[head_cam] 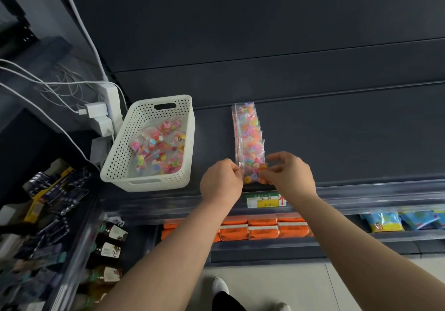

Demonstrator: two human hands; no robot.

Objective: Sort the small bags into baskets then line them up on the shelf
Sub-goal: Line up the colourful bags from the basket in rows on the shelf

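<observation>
A row of small clear bags [248, 132] filled with coloured discs runs front to back on the dark shelf [349, 142]. The front bag [253, 171] of that row is pinched at its left edge by my left hand [222, 180] and at its right edge by my right hand [290, 173]. To the left, on the same shelf, a white perforated basket [115, 161] holds several more of these bags [159, 149] lying loose.
A price label [265, 200] sits on the shelf's front rail below my hands. Orange packs [262, 228] and blue packs [385, 221] fill the lower shelf. White chargers and cables [101, 113] hang left of the basket. Bottles and packets crowd the left rack.
</observation>
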